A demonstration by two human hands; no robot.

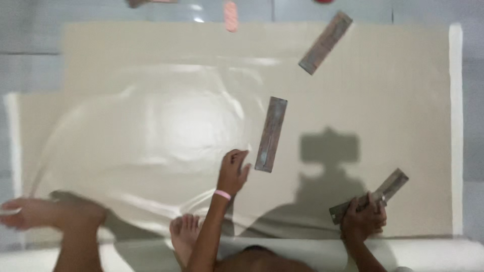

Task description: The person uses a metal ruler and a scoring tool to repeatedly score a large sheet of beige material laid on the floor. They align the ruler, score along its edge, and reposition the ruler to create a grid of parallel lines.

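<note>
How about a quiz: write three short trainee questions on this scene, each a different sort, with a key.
1. True or false: the right hand grips a flat grey bar.
2. How many such bars are on the cream sheet? A two, B three, C five.
3. Fill in: the left hand has a ____ wristband at its wrist.
Key: 1 true; 2 B; 3 pink.

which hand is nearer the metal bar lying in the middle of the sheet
Left. The left hand rests on the sheet just left of the middle bar's lower end, almost touching it. The right hand is far off to the lower right, gripping another bar.
</note>
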